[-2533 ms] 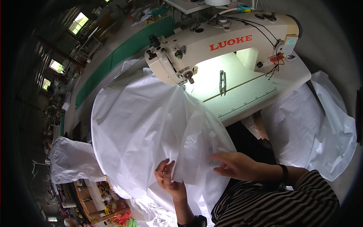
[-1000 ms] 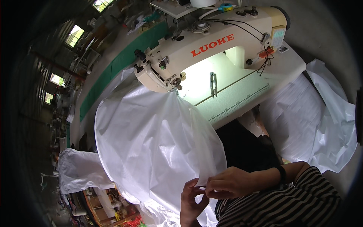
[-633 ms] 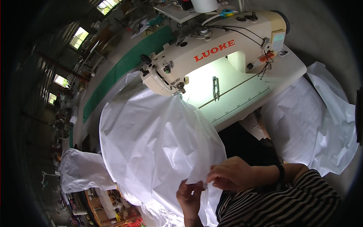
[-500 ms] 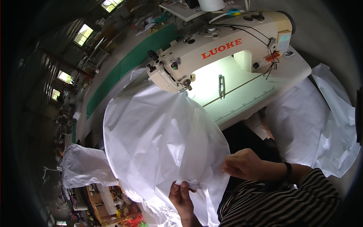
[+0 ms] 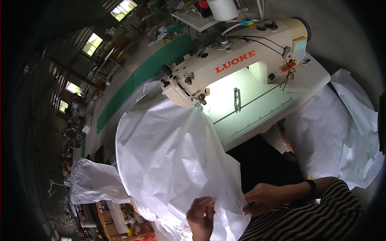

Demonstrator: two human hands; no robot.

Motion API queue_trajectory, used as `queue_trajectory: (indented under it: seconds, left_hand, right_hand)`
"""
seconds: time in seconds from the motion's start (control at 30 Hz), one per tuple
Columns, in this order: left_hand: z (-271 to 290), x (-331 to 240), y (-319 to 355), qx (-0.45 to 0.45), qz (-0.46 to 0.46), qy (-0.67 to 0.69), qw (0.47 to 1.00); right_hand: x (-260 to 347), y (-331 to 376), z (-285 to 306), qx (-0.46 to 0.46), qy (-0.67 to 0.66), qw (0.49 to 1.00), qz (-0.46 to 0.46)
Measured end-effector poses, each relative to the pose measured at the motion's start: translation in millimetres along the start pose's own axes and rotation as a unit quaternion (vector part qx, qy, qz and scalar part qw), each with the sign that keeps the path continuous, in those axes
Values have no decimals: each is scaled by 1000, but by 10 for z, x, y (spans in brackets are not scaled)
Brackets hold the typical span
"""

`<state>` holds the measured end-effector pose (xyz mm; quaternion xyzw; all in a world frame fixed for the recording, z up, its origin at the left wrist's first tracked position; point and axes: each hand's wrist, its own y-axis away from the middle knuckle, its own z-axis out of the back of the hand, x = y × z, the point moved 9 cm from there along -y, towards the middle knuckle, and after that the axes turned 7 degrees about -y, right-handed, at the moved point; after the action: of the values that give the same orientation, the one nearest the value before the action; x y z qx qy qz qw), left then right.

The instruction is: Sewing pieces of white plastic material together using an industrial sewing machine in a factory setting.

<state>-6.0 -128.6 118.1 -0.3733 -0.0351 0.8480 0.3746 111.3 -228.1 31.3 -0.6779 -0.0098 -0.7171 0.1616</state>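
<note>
Fig.: view down over my lap at the sewing bench. My left hand (image 5: 202,217) sits low centre, fingers curled shut w/ a fold of the white cloth (image 5: 173,160) pinched near its lower edge. My right hand (image 5: 263,198) is just to the right, fingers closed on the same edge of cloth; its wrist carries a dark band (image 5: 311,188), striped sleeve (image 5: 317,219) behind it. The two hands are near each other, both at the hem, not touching as far as I can tell.

The cloth is one big, thin, creased sheet. It runs from my hands up & left to the needle end of the sewing machine (image 5: 237,66), where its top edge lies under the machine head, approx. at the foot; exact contact there is hidden. It drapes off the table edge toward me & covers my left knee area.

Machine: cream body, lit underneath, standing on a pale table (image 5: 261,116) w/ a ruler strip along the front edge. A small pair of snips (image 5: 237,99) lies on the lit tabletop, well apart from the cloth. A white thread cone (image 5: 222,9) stands behind the machine. More white cloth is heaped at right (image 5: 341,132) and another bundle lies at lower left (image 5: 94,182). A green bench (image 5: 140,76) runs off to the left rear.
</note>
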Motion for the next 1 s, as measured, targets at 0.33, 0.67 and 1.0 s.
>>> queue_trajectory:
  seconds: [0.33,0.67,1.0]
  left_hand:
    - [-721,-165,93,154,39,178,971]
    - [-971,-352,125,195,-131,-23,972]
    - [-1187,-169,277,277,-108,-64,953]
  right_hand:
    - [391,77,-34,-11,281,952,118]
    - [-580,-525,475,-336,-40,940,-41]
    - [-722,-1069,1169,-180,540,809,-146]
